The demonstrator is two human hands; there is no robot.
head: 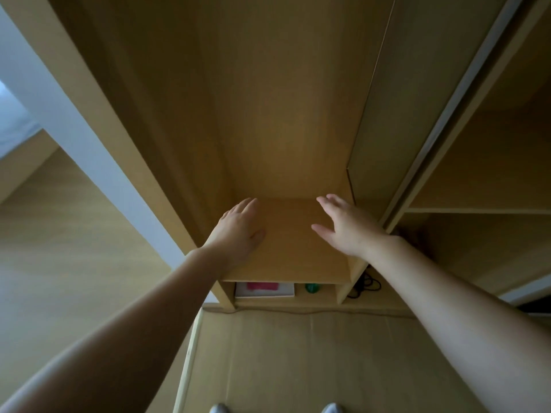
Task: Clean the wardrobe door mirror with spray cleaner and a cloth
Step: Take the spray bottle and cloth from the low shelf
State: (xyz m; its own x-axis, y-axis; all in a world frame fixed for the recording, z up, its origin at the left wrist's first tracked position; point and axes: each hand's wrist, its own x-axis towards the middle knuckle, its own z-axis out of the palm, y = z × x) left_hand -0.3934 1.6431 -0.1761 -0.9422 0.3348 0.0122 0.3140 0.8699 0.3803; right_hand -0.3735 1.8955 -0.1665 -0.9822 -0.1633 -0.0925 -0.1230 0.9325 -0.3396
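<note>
1. Tan wooden wardrobe compartment (286,114) fills my view, with a flat wooden shelf (293,248) at its base.
2. My left hand (238,231) is spread open and empty, reaching over the shelf's left side; whether it touches, I cannot tell.
3. My right hand (343,223) is likewise open, fingers splayed, holding nothing, above the shelf's right side.
4. Right of it stands the wardrobe's sliding door panel (396,99); I cannot make out a mirror, spray or cloth.

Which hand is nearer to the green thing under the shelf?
The right hand, judging by the picture. The green thing lies under the shelf, below and slightly left of it; the left hand is farther off to the left.
</note>
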